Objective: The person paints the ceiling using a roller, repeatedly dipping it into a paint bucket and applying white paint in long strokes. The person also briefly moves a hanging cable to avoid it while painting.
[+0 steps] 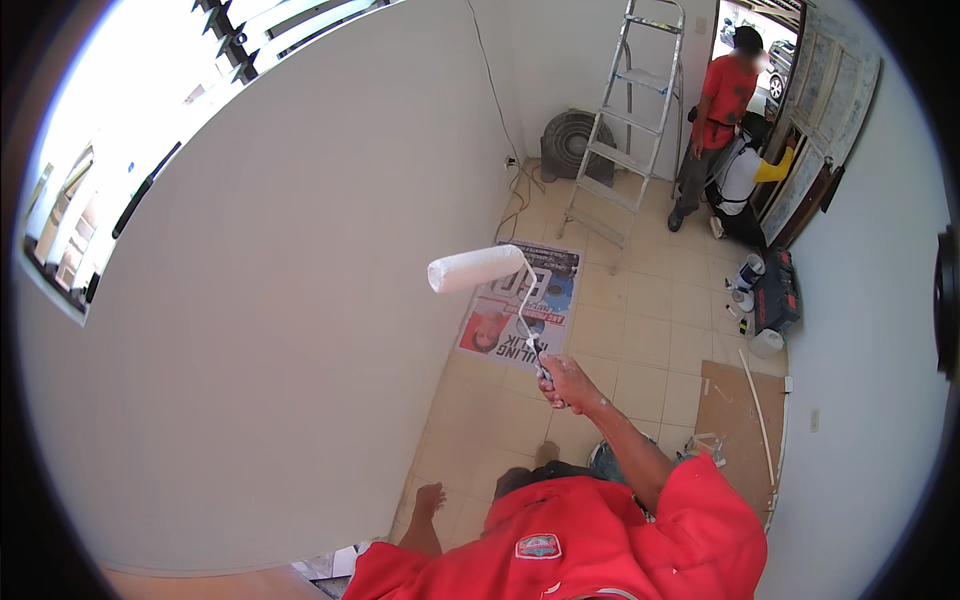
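Gripping the handle of a paint roller point(475, 270) in the right hand point(568, 384), wrapping the fingers right around it, presumably to steady the weight of the sideways cover. Holding the roller out ahead of the body, high over the left edge of the floor point(650, 345), and pointing its white cover toward the left wall point(270, 330), seemingly to set it against that broad surface; being unable to tell about contact. Bending the right elbow slightly, slanting the forearm up and leftward. Letting the left hand point(430, 497) hang low beside the wall, well apart from the right, curling the fingers loosely around nothing visible, perhaps resting it. Farther out, finding a printed sheet point(555, 320) at the floor's left edge, likely to catch drips. Seeing a brown board point(735, 400) and a tool case point(777, 292) along the right edge, probably out of the way. Beyond, noticing a stepladder point(632, 121) near the far edge, a fan point(572, 138) in the far left corner, and two co-workers point(728, 95) by the door point(815, 90).
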### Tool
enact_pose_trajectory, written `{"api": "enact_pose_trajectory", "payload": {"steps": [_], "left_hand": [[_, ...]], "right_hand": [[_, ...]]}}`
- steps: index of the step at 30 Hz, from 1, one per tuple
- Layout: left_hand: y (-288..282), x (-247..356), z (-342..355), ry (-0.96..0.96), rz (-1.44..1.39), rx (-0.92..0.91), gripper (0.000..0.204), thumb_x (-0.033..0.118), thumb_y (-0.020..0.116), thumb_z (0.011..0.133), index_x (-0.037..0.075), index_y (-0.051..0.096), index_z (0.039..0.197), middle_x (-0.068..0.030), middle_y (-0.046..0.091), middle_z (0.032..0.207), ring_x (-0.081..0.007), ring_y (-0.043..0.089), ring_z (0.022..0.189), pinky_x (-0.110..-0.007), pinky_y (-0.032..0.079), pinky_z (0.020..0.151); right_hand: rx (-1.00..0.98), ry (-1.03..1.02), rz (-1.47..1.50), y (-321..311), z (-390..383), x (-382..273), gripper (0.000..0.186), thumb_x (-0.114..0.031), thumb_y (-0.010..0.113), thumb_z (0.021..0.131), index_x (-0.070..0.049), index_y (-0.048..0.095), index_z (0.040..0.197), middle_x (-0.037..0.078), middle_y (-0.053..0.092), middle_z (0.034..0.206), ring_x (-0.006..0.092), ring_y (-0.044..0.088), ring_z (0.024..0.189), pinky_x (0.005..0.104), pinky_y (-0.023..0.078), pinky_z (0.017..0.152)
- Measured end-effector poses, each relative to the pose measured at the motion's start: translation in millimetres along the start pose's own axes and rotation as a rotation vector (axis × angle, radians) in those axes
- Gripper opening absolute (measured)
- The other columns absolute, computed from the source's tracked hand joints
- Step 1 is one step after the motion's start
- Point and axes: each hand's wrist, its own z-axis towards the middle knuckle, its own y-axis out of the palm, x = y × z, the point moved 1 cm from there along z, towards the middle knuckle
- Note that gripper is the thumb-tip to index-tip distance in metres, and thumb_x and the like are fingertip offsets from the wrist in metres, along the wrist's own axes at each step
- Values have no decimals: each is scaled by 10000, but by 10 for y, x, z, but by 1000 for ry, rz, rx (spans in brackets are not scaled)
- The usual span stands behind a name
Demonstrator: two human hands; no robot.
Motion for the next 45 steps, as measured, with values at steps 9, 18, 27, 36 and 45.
{"api": "enact_pose_trajectory", "payload": {"steps": [9, 18, 27, 36, 45], "left_hand": [[393, 808, 316, -285, -83, 111, 270, 291, 658, 939, 51, 647, 1063, -91, 668, 778, -227, 642, 651, -384, 508, 565], [935, 3904, 2284, -16, 255, -128, 392, 417, 683, 982, 80, 632, 789, -71, 617, 662, -207, 580, 566, -382, 454, 505], [3047, 8528, 2703, 740, 453, 181, 443, 355, 595, 1029, -25, 668, 1245, -204, 740, 1093, -300, 713, 1016, -390, 540, 907], [4777, 9031, 2272, 505, 620, 206, 431, 350, 635, 999, -12, 680, 1226, -238, 741, 1140, -350, 714, 1118, -421, 549, 933], [4967, 8953, 2429, 416, 668, 172, 482, 383, 648, 973, -36, 677, 1209, -245, 742, 1130, -362, 716, 1106, -426, 550, 917]], "right_hand": [[92, -156, -107, -1123, 2594, -2086, 404, -465, 479, 1065, -94, 531, 914, -16, 460, 640, 71, 384, 438, 253, 320, 353], [163, -239, -98, -2440, 4408, -4050, 396, -447, 490, 1069, -92, 536, 900, -40, 439, 630, 50, 342, 421, 237, 276, 360], [149, -228, -130, -4055, 6001, -5249, 384, -423, 479, 1077, -100, 516, 874, -44, 432, 637, 41, 347, 452, 239, 295, 390], [27, -137, -149, -5269, 7143, -6271, 396, -440, 485, 1076, -99, 522, 877, -47, 430, 630, 32, 341, 433, 219, 305, 370], [9, -106, -172, -5608, 7531, -6637, 392, -414, 484, 1076, -92, 503, 854, -42, 429, 627, 39, 338, 451, 235, 296, 388]]}}
